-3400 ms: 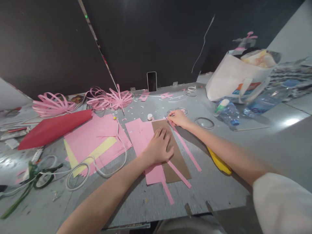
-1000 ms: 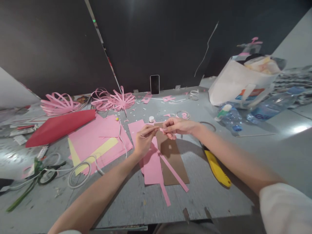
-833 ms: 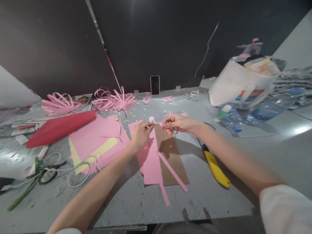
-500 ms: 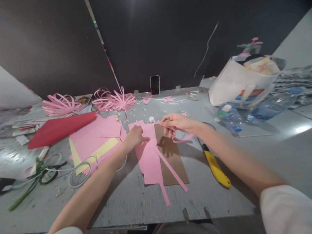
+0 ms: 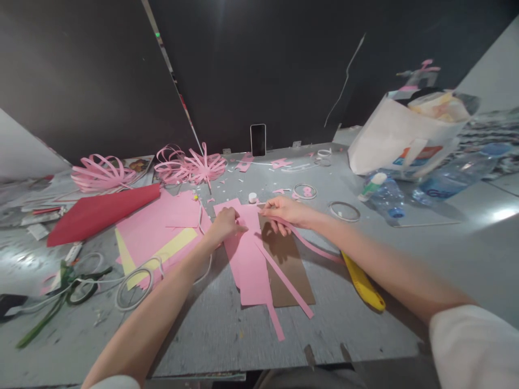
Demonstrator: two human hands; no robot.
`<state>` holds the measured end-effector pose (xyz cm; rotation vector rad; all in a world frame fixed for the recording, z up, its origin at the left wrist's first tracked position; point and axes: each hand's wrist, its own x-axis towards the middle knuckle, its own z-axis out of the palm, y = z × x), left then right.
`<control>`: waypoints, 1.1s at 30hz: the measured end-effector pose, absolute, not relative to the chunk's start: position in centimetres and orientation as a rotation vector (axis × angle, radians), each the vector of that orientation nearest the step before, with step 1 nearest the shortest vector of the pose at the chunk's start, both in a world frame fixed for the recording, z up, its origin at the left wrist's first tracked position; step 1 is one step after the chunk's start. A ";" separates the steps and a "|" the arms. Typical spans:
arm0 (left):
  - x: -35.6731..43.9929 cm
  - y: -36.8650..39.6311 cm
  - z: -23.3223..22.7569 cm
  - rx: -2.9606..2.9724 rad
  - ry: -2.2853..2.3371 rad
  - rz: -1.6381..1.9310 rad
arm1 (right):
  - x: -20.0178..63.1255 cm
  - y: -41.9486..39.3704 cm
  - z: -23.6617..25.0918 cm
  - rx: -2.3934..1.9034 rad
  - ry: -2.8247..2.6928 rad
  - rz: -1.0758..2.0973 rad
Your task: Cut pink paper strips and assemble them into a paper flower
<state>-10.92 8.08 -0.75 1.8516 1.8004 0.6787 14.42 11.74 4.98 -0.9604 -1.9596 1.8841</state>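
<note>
My left hand rests with curled fingers on the top of a pink paper sheet that overlaps a brown cardboard piece. My right hand pinches the end of a long pink paper strip, which trails back along my forearm toward a yellow utility knife. Another cut pink strip lies diagonally across the cardboard. A small white cap sits just beyond my hands.
Left lie stacked pink and yellow sheets, a red sheet, white cable and green scissors. Pink looped paper flowers and a phone stand at the back. A white bag and water bottles are right.
Both hands had lifted a pink strip end together above the cardboard. My left hand then let go and dropped onto the pink sheet; my right hand lowered, keeping the strip.
</note>
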 end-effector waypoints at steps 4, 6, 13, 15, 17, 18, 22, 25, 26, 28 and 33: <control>-10.2 7.6 0.4 1.841 1.869 0.658 | 13.4 11.0 3.6 -1.004 -1.905 1.822; -9.7 7.2 0.8 1.776 1.831 0.734 | 13.1 10.8 3.0 -1.016 -1.916 1.765; -8.6 7.2 1.0 1.553 1.648 1.003 | 13.3 10.8 1.7 -0.943 -1.886 1.574; -8.5 7.3 0.7 1.533 1.619 1.021 | 13.5 11.1 1.6 -0.944 -1.948 1.463; -8.3 7.3 0.2 1.508 1.559 1.035 | 13.6 11.4 1.5 -0.936 -2.031 1.370; -8.1 7.3 0.0 1.502 1.519 1.044 | 13.6 11.5 1.4 -0.929 -2.066 1.338; -7.1 7.0 -0.8 1.472 1.383 1.123 | 13.8 11.7 1.3 -0.933 -2.105 1.286; -6.5 6.9 -1.5 1.384 1.304 1.217 | 13.8 11.5 1.4 -0.928 -2.075 1.285; -6.4 7.0 -1.8 1.350 1.280 1.243 | 13.8 11.4 1.4 -0.922 -2.056 1.302; -6.4 7.1 -2.1 1.296 1.239 1.279 | 13.7 11.1 1.3 -0.927 -1.995 1.357; -6.7 7.2 -2.5 1.230 1.170 1.303 | 13.4 10.5 0.7 -0.963 -1.886 1.431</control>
